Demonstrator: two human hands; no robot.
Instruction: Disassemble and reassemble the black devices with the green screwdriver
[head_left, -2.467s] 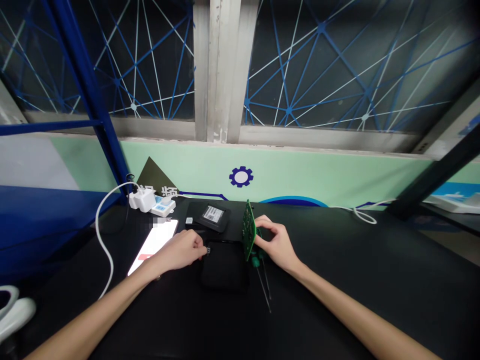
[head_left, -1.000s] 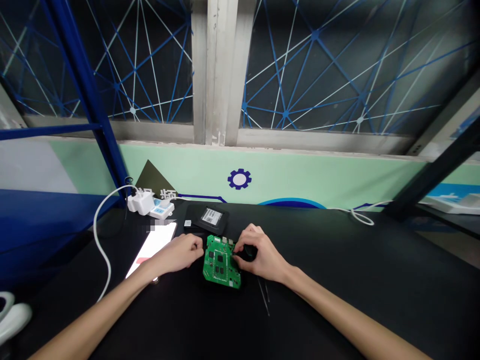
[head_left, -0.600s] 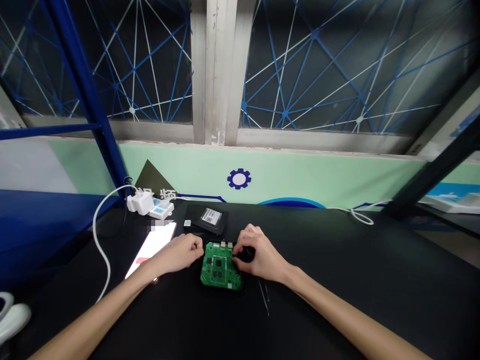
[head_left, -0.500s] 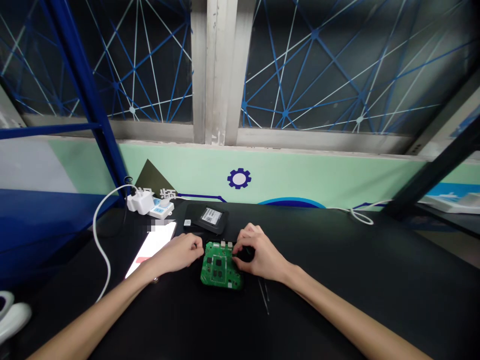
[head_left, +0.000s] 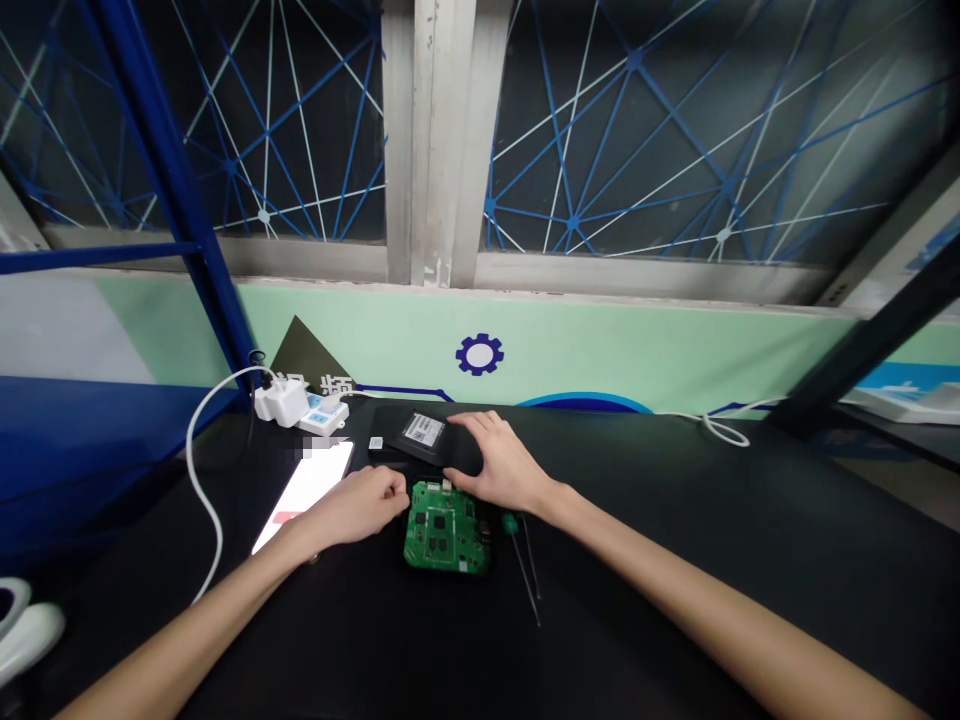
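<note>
A green circuit board (head_left: pixel 444 530) lies flat on the black table, right in front of me. My left hand (head_left: pixel 358 504) is loosely curled, its fingertips at the board's upper left corner; anything inside the fingers is hidden. My right hand (head_left: pixel 499 460) lies open and flat, fingers spread, on a black pad next to a black drive with a white label (head_left: pixel 423 432). Just right of the board lie a green-handled screwdriver (head_left: pixel 511 524) and a thin metal tool (head_left: pixel 531 570).
A lit smartphone (head_left: pixel 304 484) lies left of my left hand. Behind it stand a white charger (head_left: pixel 281 403) and a small power strip (head_left: pixel 324 413), with a white cable (head_left: pixel 201 490) looping down the left. A blue metal upright (head_left: pixel 176 190) rises at the left.
My right hand has moved off the board's right edge, up and away onto the black pad. The green screwdriver handle now shows beside the board. My left hand has barely moved.
</note>
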